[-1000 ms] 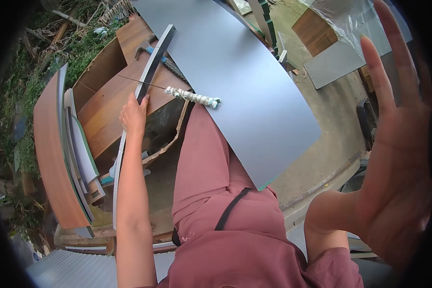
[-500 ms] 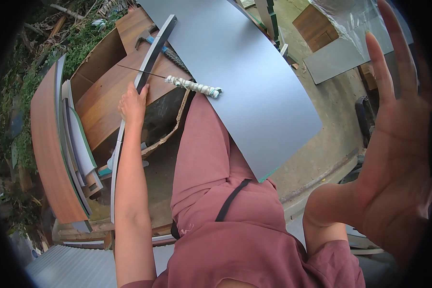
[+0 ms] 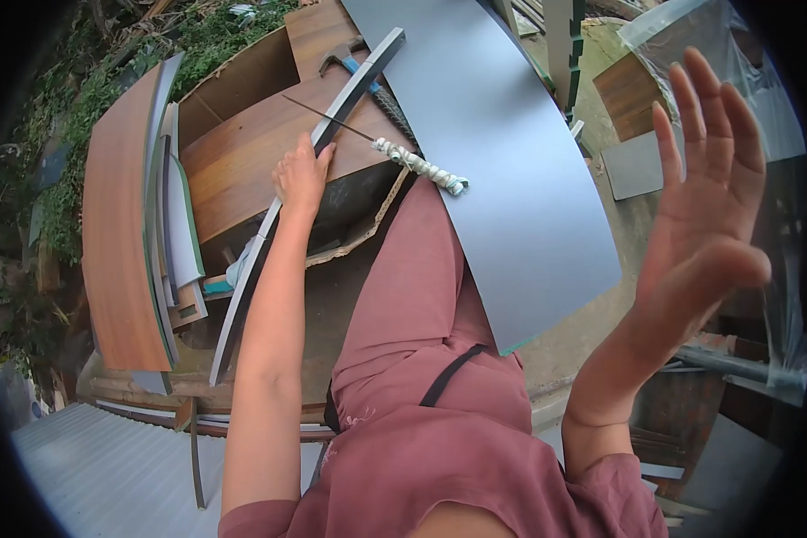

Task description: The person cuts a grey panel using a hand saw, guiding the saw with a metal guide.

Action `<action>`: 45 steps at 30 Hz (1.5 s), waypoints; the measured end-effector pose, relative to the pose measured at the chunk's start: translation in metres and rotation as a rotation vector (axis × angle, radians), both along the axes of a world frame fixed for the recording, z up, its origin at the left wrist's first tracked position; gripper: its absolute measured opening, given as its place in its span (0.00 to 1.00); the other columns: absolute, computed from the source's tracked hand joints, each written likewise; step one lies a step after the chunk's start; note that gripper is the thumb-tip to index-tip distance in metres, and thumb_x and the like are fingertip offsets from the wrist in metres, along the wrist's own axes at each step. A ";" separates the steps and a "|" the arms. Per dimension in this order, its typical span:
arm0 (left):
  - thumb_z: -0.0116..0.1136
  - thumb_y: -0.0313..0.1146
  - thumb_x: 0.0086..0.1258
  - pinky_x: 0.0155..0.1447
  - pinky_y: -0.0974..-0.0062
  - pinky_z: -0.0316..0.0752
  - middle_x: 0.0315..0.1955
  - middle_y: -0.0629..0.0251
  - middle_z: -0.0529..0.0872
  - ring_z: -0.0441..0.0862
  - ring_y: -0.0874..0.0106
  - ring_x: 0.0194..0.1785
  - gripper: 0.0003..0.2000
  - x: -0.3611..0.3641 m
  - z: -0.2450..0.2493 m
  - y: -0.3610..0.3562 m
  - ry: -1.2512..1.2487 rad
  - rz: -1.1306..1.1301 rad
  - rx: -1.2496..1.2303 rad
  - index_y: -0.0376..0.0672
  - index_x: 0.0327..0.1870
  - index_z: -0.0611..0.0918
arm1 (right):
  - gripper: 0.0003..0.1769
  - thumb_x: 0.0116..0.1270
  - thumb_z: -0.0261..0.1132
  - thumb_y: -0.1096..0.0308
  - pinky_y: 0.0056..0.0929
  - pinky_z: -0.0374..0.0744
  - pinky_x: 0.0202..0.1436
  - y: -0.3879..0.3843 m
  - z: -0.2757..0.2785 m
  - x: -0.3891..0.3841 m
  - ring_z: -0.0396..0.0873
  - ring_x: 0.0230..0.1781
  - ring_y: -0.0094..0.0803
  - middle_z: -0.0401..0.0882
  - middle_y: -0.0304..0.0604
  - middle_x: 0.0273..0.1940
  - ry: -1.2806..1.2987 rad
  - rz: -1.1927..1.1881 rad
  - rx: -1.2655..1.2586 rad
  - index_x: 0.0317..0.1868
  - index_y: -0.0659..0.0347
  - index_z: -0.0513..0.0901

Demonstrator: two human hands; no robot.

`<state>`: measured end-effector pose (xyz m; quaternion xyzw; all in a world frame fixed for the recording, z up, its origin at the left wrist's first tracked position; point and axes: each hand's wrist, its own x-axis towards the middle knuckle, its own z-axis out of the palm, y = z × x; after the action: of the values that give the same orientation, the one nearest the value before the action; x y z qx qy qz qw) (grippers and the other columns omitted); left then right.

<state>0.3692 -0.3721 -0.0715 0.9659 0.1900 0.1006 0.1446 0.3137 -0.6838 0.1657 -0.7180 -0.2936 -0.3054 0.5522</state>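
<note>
My left hand (image 3: pixel 301 177) grips a long narrow grey strip of board (image 3: pixel 332 125) that runs from the upper middle down to the lower left, over a brown wooden cabinet (image 3: pixel 242 152). Beside that hand lies a thin saw with a cloth-wrapped handle (image 3: pixel 419 166), partly on a large grey panel (image 3: pixel 502 152). My right hand (image 3: pixel 704 193) is raised in the air at the right, fingers spread, holding nothing. A hammer (image 3: pixel 339 61) rests on the cabinet near the strip's far end.
Several brown and grey boards (image 3: pixel 139 224) lean stacked at the left, with greenery behind. Corrugated metal sheet (image 3: pixel 108 475) lies at lower left. More boards and plastic wrap (image 3: pixel 681 54) sit at the upper right on concrete ground (image 3: pixel 565 332). My pink clothing fills the lower middle.
The view has shifted, so everything sits further right in frame. My right hand has moved away from the camera and looks smaller, still spread. My left hand keeps its hold on the strip.
</note>
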 end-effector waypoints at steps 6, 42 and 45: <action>0.61 0.49 0.63 0.43 0.55 0.77 0.29 0.49 0.85 0.84 0.51 0.38 0.18 -0.002 -0.002 0.000 -0.032 0.000 -0.037 0.42 0.37 0.76 | 0.26 0.64 0.65 0.55 0.39 0.74 0.57 0.079 -0.083 0.052 0.76 0.55 0.45 0.77 0.51 0.53 0.436 -0.051 -0.642 0.56 0.63 0.74; 0.62 0.49 0.62 0.41 0.54 0.77 0.28 0.47 0.85 0.84 0.49 0.37 0.18 0.000 -0.004 0.004 -0.071 -0.001 -0.091 0.41 0.36 0.77 | 0.16 0.70 0.51 0.70 0.49 0.79 0.31 0.075 -0.174 0.040 0.80 0.27 0.54 0.79 0.54 0.29 0.365 -0.083 -1.175 0.57 0.57 0.66; 0.62 0.50 0.62 0.41 0.54 0.77 0.28 0.47 0.85 0.84 0.49 0.37 0.19 0.001 -0.005 0.004 -0.061 0.009 -0.073 0.41 0.36 0.77 | 0.13 0.70 0.50 0.71 0.49 0.79 0.31 0.127 -0.197 0.077 0.81 0.28 0.55 0.80 0.56 0.28 0.316 -0.066 -1.145 0.54 0.58 0.66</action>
<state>0.3703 -0.3678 -0.0764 0.9555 0.1934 0.1238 0.1853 0.3911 -0.5565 -0.0318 -0.9472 -0.3033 -0.0049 0.1041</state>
